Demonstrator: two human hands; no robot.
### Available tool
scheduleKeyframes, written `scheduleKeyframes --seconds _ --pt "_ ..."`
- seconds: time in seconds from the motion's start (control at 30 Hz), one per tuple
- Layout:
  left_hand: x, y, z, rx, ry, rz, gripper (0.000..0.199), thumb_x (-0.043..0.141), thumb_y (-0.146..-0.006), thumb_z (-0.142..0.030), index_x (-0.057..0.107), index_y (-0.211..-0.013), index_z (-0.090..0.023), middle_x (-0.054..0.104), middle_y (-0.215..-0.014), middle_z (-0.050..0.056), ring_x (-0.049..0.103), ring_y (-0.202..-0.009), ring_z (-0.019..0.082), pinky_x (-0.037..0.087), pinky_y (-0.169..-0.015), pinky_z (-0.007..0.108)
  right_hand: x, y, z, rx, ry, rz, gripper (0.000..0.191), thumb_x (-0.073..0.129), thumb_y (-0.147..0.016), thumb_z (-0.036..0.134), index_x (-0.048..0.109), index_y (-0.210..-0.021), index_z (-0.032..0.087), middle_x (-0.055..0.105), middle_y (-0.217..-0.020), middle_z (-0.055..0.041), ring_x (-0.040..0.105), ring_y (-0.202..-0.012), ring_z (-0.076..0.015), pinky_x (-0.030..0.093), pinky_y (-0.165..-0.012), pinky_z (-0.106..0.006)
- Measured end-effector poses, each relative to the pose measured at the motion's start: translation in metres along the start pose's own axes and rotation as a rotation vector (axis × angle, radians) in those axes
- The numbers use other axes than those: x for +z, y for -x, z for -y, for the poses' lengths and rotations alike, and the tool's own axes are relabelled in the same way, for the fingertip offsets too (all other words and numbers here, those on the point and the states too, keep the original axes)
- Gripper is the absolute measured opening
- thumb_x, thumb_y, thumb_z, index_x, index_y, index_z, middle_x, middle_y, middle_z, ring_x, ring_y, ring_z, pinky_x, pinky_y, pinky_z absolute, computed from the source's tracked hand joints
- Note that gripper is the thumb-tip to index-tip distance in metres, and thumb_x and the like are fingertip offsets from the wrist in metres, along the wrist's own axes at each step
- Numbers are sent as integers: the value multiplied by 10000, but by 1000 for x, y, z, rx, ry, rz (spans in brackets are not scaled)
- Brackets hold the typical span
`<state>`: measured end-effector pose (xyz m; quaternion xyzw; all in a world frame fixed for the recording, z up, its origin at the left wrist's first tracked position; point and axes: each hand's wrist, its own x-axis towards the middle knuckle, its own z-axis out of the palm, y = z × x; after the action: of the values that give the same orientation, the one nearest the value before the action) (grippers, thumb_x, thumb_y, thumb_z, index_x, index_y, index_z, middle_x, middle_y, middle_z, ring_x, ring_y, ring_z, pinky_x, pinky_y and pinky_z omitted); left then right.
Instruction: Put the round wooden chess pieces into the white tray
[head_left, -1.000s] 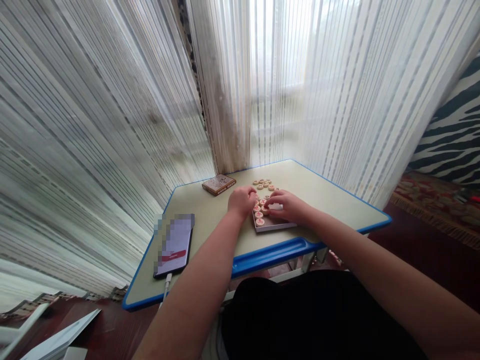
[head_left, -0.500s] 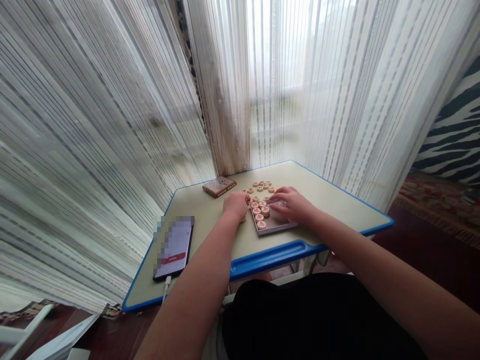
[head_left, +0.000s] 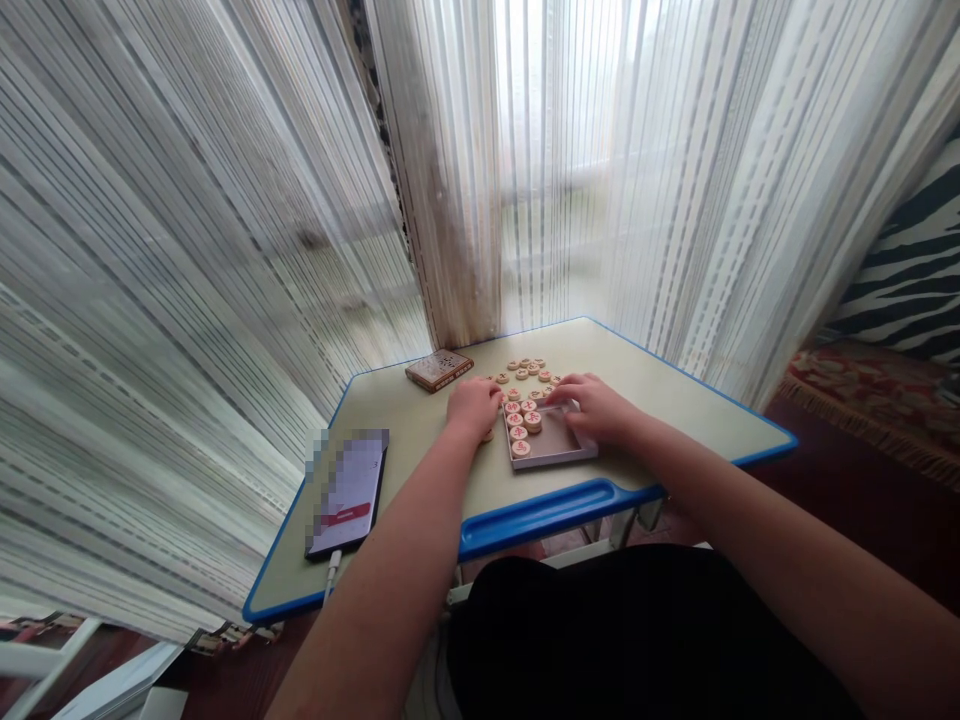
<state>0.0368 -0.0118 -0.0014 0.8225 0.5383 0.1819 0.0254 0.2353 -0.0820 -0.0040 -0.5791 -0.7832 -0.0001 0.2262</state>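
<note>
Several round wooden Chinese chess pieces [head_left: 533, 423] with red characters fill the left side of a shallow open box [head_left: 555, 460]. At the box's left wall is my left hand [head_left: 474, 408], its fingers curled in close to loose pieces. What its fingertips hold, if anything, is hidden. My right hand [head_left: 596, 408] reaches over the box's right wall, with thumb and fingers apart. Its fingertips come near the far wall and the loose chess pieces [head_left: 523, 374] behind the box. I see nothing held in it.
A brown patterned box [head_left: 440, 370] lies at the back left of the blue-edged table [head_left: 660, 400]. On the left, a phone [head_left: 349, 495] rests with a white cable [head_left: 332, 570] plugged in. Striped sheer curtains [head_left: 300, 200] hang close behind the table.
My right hand has drawn back from the pieces inside the box towards its far right side, fingers now nearer the far wall. My left hand has barely moved.
</note>
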Motion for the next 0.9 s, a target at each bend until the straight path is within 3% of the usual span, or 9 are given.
scheduleKeyframes --seconds 0.23,0.47,0.73,0.9 --pt "2 1 0 -9 2 33 275 488 -832 -347 717 -938 -237 623 -1072 88 523 -1016 231 415 -875 328 0 0 -2 38 -5 24 392 504 -620 54 706 -916 213 639 -1007 -80 557 -953 -241 433 -875 -352" --pt "3 0 2 -7 -14 61 389 453 -792 -157 667 -1091 -281 599 -1150 68 506 -1062 222 394 -912 315 0 0 0 45 -18 7 451 472 -628 44 639 -1029 167 654 -979 -80 561 -920 -230 422 -866 -346" --pt "-2 4 -4 -33 -95 70 299 448 -832 -347 706 -958 -263 601 -1117 86 497 -1059 266 405 -860 363 2 0 -1 40 0 -1 403 474 -640 65 652 -980 185 645 -997 -83 558 -941 -238 415 -883 -356" --pt "-2 2 -2 -94 -69 27 262 508 -814 -356 679 -971 -235 595 -1132 97 478 -1061 274 387 -859 367 3 -2 -4 37 7 8 405 475 -645 74 664 -983 193 638 -1021 -84 562 -948 -237 414 -896 -357"
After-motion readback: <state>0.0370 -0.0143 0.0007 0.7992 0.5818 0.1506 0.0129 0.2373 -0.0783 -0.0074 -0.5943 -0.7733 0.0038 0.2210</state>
